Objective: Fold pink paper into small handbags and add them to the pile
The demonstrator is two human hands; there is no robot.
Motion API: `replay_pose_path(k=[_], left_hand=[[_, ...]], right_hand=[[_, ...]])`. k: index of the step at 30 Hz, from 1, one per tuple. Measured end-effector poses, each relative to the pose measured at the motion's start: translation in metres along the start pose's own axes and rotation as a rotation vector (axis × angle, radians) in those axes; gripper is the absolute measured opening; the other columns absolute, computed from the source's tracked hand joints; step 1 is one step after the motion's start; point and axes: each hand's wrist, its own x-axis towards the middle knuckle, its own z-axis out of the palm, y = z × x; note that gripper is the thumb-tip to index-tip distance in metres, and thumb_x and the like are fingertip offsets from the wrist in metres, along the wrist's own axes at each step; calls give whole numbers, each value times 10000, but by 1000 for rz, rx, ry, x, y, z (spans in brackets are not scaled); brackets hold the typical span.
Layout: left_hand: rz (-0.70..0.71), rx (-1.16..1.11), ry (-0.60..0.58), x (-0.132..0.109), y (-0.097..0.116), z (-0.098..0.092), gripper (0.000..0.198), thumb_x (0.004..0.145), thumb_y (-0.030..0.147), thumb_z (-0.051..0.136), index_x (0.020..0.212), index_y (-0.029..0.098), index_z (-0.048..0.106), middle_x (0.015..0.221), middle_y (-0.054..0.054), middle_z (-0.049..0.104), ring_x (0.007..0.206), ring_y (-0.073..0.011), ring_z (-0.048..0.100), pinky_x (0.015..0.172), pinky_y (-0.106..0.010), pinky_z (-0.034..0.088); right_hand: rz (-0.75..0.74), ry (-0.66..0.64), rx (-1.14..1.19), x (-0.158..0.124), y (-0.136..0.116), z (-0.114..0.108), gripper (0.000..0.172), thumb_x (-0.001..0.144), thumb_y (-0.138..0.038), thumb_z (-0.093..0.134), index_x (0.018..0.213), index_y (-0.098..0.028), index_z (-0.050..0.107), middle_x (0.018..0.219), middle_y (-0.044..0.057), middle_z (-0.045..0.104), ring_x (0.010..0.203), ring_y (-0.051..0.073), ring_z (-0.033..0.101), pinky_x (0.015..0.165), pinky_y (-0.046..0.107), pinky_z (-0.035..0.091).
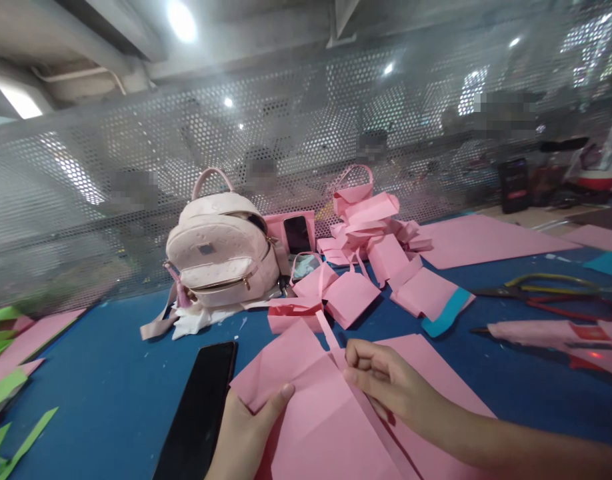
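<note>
Creased pink paper (316, 420) is held low in front, above the blue bench (121, 393), its left edge clamped by the left hand (251, 427), thumb on top, while a narrow pink strip (326, 331) along its right side is pinched in the curled fingers of the right hand (386, 380); whether strip and paper are joined cannot be told. A black phone (199, 407) is seen just beside the left hand, and a larger pink sheet (421, 363) lies under the right forearm. Small pink paper bags (351, 297) are clustered beyond, between a pale backpack (221, 233) and scissors (551, 291) with a glue gun (546, 333).
</note>
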Motion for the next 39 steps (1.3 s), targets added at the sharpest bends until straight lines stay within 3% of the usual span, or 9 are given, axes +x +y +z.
replay_pose_path(k=[10,25,29,33,39], left_hand=[[16,2,37,1,2,0,578,543,393,861,1021,103,715,996,-142,755,1015,-373,676,932,-471,520],[34,5,-13,3,-1,-2,519,559,408,859,961,106,728,1054,-156,740,1043,-375,664,899,-450,545],[34,16,7,4,-1,-3,566,568,404,857,1022,99,711,1045,-155,742,1041,-369,666,928,-457,529],[-14,-36,33,3,1,-1,584,577,404,852,1048,93,701,1015,-150,750,1041,-366,668,927,-459,530],[9,-41,22,2,-1,-1,546,559,397,858,1004,112,722,980,-131,759,1057,-375,660,938,-450,524]], right_hand=[[46,-58,21,0,-5,1,374,882,-544,557,779,-204,441,628,-75,422,437,50,353,419,178,327],[-28,-10,-71,0,-1,0,352,917,-507,531,770,-209,414,652,-61,405,516,77,363,488,204,287],[22,-65,-22,0,-6,2,355,924,-528,503,785,-214,410,638,-70,365,492,73,311,448,202,235],[-12,-42,-83,-1,-15,4,372,913,-526,519,754,-201,433,673,-49,378,572,92,330,487,205,260],[-54,-27,-71,-2,-10,4,263,928,-434,536,813,-203,484,730,-34,427,643,108,377,548,213,293]])
